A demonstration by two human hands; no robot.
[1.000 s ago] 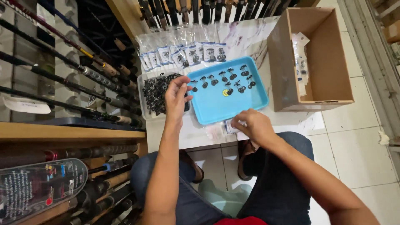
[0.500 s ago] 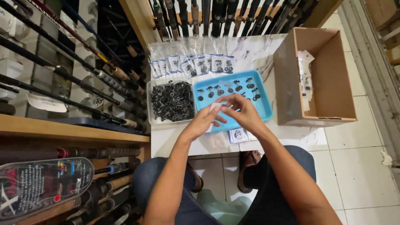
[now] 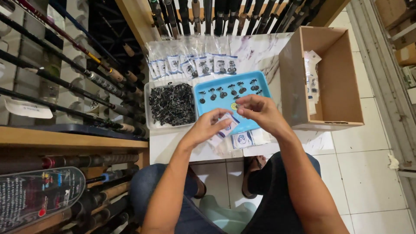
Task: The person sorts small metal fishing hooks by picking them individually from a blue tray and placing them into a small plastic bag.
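My left hand (image 3: 206,126) holds a small clear plastic bag with a white label (image 3: 225,128) above the near edge of a blue tray (image 3: 256,89). My right hand (image 3: 258,112) hovers just right of the bag, fingers pinched over the tray; whether it grips one of the small black parts I cannot tell. Several small black ring-shaped parts (image 3: 228,90) lie in rows on the tray. A clear tub (image 3: 147,105) heaped with the same black parts (image 3: 171,104) stands left of the tray.
A row of filled labelled bags (image 3: 190,64) lies behind the tray on the marble table (image 3: 255,45). More empty bags (image 3: 244,139) sit at the near edge. An open cardboard box (image 3: 342,73) holds packed bags at right. Fishing rods (image 3: 65,73) fill racks left and behind.
My left hand left the tub of black parts and came to the right hand, which lifted a bag from the near edge; the bag is now in my left hand.
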